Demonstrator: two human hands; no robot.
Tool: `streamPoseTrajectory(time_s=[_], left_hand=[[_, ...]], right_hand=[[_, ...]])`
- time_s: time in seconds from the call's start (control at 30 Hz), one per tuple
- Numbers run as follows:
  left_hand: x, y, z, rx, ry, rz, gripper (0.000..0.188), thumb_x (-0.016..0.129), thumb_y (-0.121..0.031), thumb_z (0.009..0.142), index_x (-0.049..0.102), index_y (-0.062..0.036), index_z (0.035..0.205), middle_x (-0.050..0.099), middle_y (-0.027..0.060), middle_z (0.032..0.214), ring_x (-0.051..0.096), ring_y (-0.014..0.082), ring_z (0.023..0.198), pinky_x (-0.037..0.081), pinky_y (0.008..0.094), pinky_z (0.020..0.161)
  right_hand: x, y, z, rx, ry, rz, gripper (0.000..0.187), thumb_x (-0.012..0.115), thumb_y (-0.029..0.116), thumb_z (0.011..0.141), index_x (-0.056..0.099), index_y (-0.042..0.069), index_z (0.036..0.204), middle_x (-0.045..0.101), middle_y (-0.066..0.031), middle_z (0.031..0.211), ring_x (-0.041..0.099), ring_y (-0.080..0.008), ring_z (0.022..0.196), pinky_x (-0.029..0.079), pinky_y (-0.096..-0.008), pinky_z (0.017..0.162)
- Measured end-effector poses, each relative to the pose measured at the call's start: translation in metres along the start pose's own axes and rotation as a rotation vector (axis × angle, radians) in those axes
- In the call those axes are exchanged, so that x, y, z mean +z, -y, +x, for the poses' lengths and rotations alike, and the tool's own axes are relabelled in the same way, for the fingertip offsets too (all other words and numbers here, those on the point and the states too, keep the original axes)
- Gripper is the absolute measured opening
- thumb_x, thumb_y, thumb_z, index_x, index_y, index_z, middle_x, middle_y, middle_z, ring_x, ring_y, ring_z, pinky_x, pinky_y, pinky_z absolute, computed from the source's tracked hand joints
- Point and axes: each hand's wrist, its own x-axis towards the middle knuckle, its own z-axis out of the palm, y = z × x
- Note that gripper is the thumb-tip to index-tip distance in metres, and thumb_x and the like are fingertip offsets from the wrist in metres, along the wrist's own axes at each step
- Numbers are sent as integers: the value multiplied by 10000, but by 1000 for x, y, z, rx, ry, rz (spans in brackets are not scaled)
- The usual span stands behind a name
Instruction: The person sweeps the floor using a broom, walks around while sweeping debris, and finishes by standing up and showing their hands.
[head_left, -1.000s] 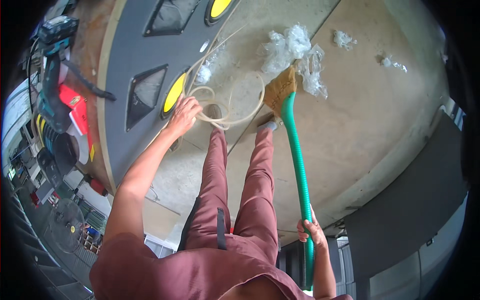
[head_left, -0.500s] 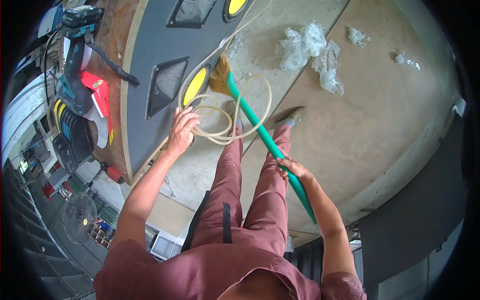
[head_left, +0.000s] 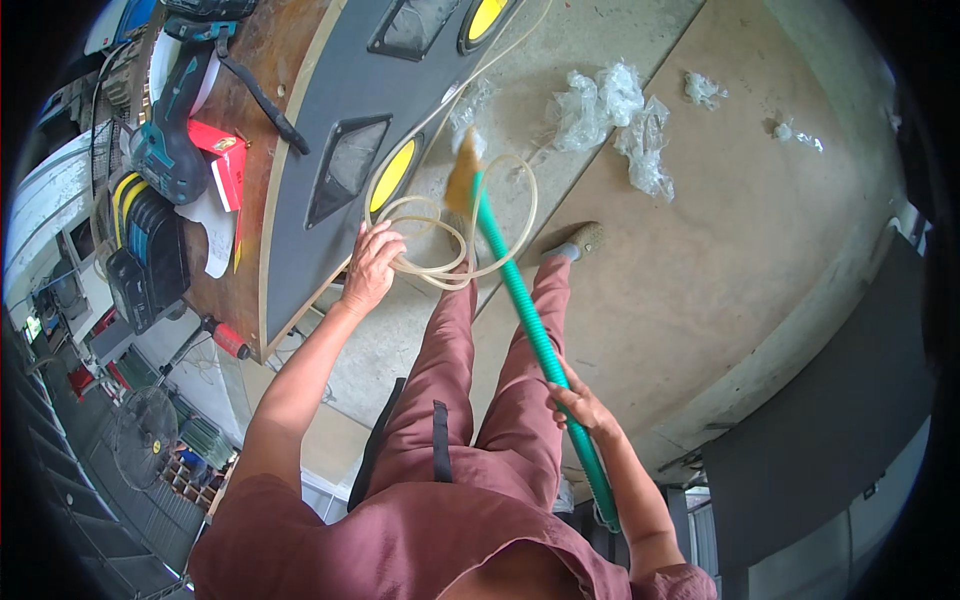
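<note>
My left hand [head_left: 372,268] grips a coil of thin cream-coloured tubing [head_left: 455,235] that hangs in loops beside the edge of a grey panel [head_left: 330,150] with yellow inserts. One strand of the tubing runs up and away over the floor. My right hand [head_left: 580,405] holds the green ribbed handle of a broom [head_left: 520,300]. Its straw head [head_left: 462,178] is lifted and sits inside the tubing loops. My legs in maroon trousers stand below.
Crumpled clear plastic wrap [head_left: 610,110] lies in clumps on the concrete floor ahead. A workbench [head_left: 240,220] at the left carries a teal cordless drill [head_left: 175,120], a red box and dark tools. A fan stands at the lower left.
The broom head swung left from the plastic scraps toward the tubing coil. My right hand slid higher on the handle. My left hand kept its hold on the tubing.
</note>
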Motion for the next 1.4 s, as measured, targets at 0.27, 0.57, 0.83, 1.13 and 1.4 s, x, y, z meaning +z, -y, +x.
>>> streamPoseTrajectory(time_s=[0.27, 0.57, 0.83, 1.13, 1.4], left_hand=[[4, 3, 0, 17, -13, 8, 269, 448, 81, 595, 503, -69, 812, 481, 49, 946, 400, 234, 1080, 243, 452, 966], [6, 6, 7, 22, -3, 12, 286, 449, 90, 604, 498, -75, 833, 484, 51, 940, 408, 244, 1069, 245, 462, 960], [6, -1, 16, 23, 52, 25, 299, 485, 59, 598, 505, -62, 870, 481, 80, 953, 389, 262, 1079, 232, 450, 965], [24, -6, 43, 16, 126, 153, 283, 540, 6, 608, 508, -66, 879, 484, 69, 955, 408, 255, 1045, 267, 418, 935], [50, -18, 90, -152, 295, 323, 254, 540, -56, 677, 524, -98, 927, 476, 75, 995, 410, 262, 1042, 242, 452, 945]], right_hand=[[-72, 56, 126, -289, -151, -841, 581, 527, 195, 755, 276, 112, 1272, 530, -81, 863, 529, -149, 697, 451, -289, 556], [-70, 169, 16, -422, -374, -382, 582, 488, 263, 808, 188, 199, 1303, 464, -31, 646, 464, -94, 473, 415, -234, 395], [-67, 55, -13, 17, -265, -431, 597, 501, 209, 793, 196, 147, 1302, 465, -49, 627, 460, -121, 475, 417, -273, 412], [-169, 168, -26, -181, -584, -954, 574, 507, 146, 757, 261, 130, 1276, 479, -82, 624, 447, -129, 427, 387, -281, 357], [-141, 239, -95, -272, -870, -995, 588, 465, 177, 740, 229, 156, 1279, 571, -179, 752, 554, -228, 501, 472, -344, 459]])
